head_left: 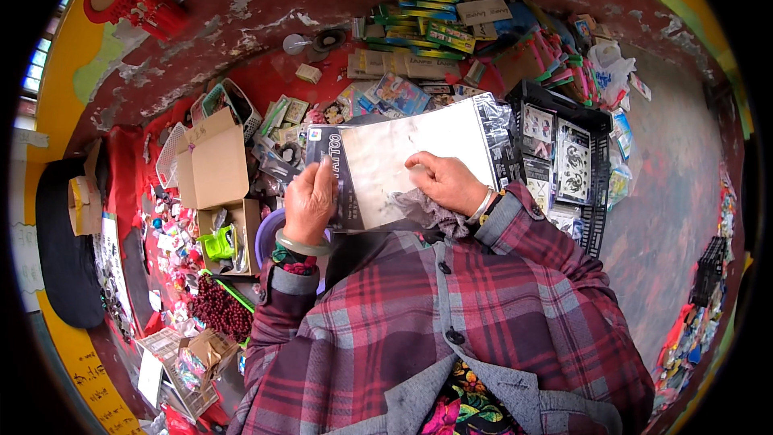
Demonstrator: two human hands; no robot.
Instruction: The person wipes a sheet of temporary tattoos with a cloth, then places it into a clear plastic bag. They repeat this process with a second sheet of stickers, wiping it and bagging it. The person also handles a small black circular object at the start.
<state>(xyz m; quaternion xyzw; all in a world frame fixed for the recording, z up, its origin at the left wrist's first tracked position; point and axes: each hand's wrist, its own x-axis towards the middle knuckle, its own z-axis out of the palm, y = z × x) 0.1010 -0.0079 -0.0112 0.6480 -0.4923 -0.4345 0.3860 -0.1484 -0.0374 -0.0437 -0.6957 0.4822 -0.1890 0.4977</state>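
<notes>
A flat tattoo-sheet pack [382, 169] with a black printed border and a pale, stained middle lies across my lap. At its left edge, my left hand [312, 197] is closed on the border, fingers pointing up. My right hand [451, 183] is curled over the pack's right half, with a crumpled grey cloth [435, 213] bunched beneath it. The cloth touches the pack's lower part; how the fingers grip it is partly hidden. A white sheet [463, 141] shows at the pack's upper right, beside crinkled clear plastic wrapping [501, 133].
A black crate [596, 185] with tattoo sheets [573, 161] stands at my right. To the left are an open cardboard box [216, 165], a purple basin [270, 234] and dark red beads [217, 306]. Yellow-green boxes [427, 20] pile up ahead, by the peeling wall [274, 0].
</notes>
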